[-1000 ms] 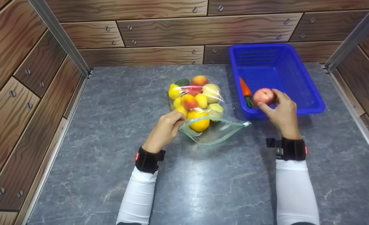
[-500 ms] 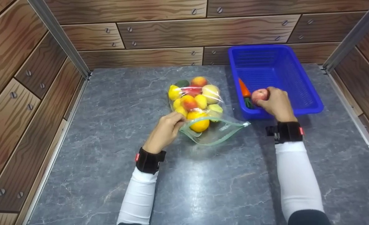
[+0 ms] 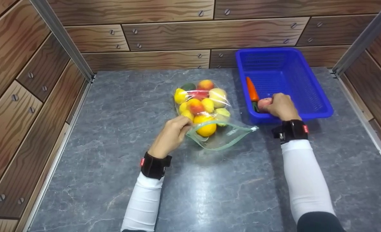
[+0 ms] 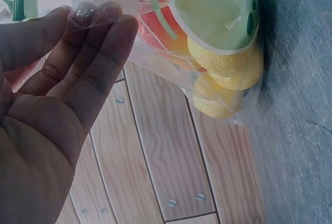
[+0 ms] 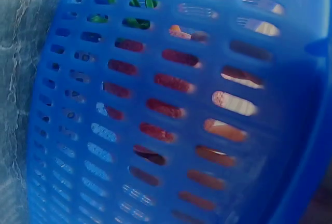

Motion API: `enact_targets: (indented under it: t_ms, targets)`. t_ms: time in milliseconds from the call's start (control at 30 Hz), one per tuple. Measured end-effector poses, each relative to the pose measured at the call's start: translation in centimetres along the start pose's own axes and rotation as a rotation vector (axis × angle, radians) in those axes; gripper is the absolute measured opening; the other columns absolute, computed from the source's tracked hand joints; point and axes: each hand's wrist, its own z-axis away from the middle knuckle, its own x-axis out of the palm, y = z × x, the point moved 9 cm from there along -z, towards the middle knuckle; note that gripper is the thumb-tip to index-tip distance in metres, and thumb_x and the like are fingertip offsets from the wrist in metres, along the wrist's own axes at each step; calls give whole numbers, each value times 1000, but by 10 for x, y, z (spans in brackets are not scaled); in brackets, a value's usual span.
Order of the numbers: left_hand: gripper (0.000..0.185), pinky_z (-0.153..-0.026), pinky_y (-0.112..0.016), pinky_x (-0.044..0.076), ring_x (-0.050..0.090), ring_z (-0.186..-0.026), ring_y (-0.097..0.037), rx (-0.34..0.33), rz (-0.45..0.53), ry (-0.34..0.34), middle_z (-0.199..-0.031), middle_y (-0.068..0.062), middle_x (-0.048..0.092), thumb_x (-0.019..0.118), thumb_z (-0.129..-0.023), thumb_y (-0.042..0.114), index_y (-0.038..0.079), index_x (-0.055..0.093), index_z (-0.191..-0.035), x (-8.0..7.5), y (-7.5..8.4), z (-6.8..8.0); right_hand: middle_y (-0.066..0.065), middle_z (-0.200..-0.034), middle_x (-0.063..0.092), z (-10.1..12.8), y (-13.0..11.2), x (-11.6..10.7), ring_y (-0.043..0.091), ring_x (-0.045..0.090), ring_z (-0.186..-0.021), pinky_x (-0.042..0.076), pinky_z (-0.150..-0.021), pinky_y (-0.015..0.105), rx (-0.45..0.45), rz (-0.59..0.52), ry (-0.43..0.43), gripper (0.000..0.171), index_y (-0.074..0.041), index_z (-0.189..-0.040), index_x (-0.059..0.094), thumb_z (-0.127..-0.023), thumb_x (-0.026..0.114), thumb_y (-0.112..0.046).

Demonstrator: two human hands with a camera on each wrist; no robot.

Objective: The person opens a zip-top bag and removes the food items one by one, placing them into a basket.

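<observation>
A clear zip bag (image 3: 221,137) lies on the table with its green-edged mouth spread towards me. Inside it are several lemons, peaches, an orange (image 3: 206,126) and other fruit. My left hand (image 3: 172,135) pinches the left end of the bag's mouth; the left wrist view shows its thumb (image 4: 36,37) and fingertips at the thin plastic. Down in the near left corner of the blue basket (image 3: 309,115), my right hand (image 3: 282,106) holds a pink peach (image 3: 264,104) beside a carrot (image 3: 252,89) with a green top. The right wrist view sees the peach and fingers only through the basket's slots.
The basket's wall (image 5: 171,141) stands close in front of the right wrist camera. Wood-patterned panels (image 3: 164,35) close off the back and both sides of the grey marbled table (image 3: 119,106). A white slider (image 3: 254,128) sits at the right end of the bag's mouth.
My right hand has moved down and slightly left with the peach, lower into the basket next to the carrot, whose tip has shifted slightly. The left hand and bag have stayed in place.
</observation>
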Motion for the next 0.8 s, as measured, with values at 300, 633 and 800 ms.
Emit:
enact_targets:
  t_ms: [300,633,800]
  targets:
    - [6,-77,-29,58,65,-86,-20,-2,2,-4,-95,-8,68,65,-99,0,3,70,-98,1,1,0,36,-107,64,4,-2,-4,50,60,-95,50,-84,61,-53,-21,46,43,14,-108,66,-91,68,-25]
    - [6,-78,-28,58,66,-87,-19,-5,-1,-2,-95,-8,69,65,-98,0,3,70,-98,1,0,0,33,-114,70,54,-37,-29,50,66,-105,51,-96,60,-266,-198,402,36,12,-119,69,-89,68,-7]
    - [7,-78,-29,58,66,-87,-19,-7,-6,-2,-96,-7,69,65,-98,-1,4,70,-98,1,0,-1,28,-110,72,92,-63,-37,42,71,-93,58,-87,49,-370,-298,534,31,10,-116,72,-87,72,0]
